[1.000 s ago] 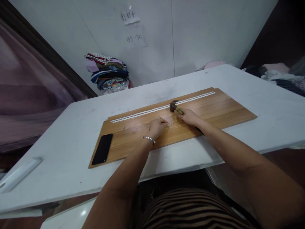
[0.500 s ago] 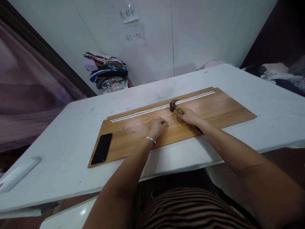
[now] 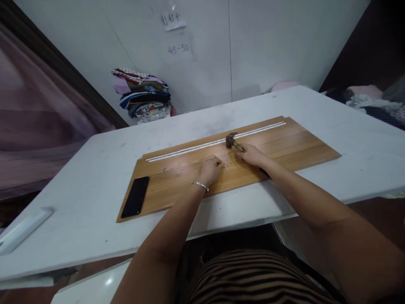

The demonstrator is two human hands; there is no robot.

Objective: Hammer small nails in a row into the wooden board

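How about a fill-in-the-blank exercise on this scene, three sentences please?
1. The right hand grips a ____ by its handle.
2. The phone lies on the ____ end of the board.
3. The board rests on a ____ table.
Missing words: hammer; left; white.
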